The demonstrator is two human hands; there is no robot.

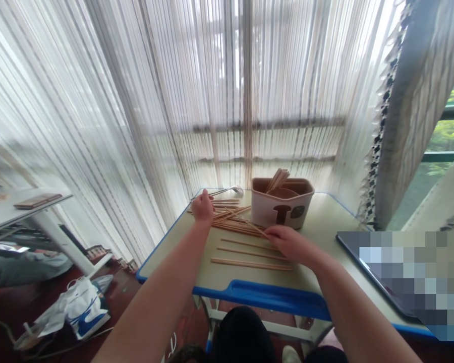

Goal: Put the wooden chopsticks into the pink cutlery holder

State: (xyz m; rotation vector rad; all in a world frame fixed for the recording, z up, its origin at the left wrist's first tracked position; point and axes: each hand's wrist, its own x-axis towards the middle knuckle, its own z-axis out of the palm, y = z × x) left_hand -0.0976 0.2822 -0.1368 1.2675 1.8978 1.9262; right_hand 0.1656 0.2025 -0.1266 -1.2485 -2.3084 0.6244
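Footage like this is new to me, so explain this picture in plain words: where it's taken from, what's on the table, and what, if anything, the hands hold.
There is no machine here. A camera worn on a person's head looks forward and down, so you see roughly what the wearer sees. On the pale table lie loose wooden sticks, some crossing. Behind them is a metal spoon-like utensil. A container holds a bundle of sticks, leaning. The wearer's right hand pinches one thin stick. The left hand is curled near the utensil's handle; whether it grips anything is unclear.
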